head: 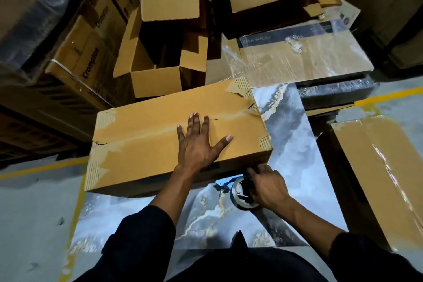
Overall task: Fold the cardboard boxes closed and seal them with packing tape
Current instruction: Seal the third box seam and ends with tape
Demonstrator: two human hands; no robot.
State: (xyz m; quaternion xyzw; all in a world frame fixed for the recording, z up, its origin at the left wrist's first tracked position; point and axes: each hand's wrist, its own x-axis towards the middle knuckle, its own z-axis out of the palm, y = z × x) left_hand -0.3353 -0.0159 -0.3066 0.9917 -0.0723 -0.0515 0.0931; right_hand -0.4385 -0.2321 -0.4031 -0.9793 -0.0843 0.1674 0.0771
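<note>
1. The left hand (196, 142) is pressing flat, fingers spread wide, on the closed cardboard box (160, 144), which is lying on a marbled sheet (290, 144).
2. The right hand (267, 186) is gripping the tape roll (242, 192), fingers curled round it, just beside the box's near side.
3. The step in hand looks like sealing: tape is already running along the top seam.
4. The next move probably calls for pulling tape across an untaped edge.
5. "Crompton" is showing on the stacked boxes (91, 52) at left.
</note>
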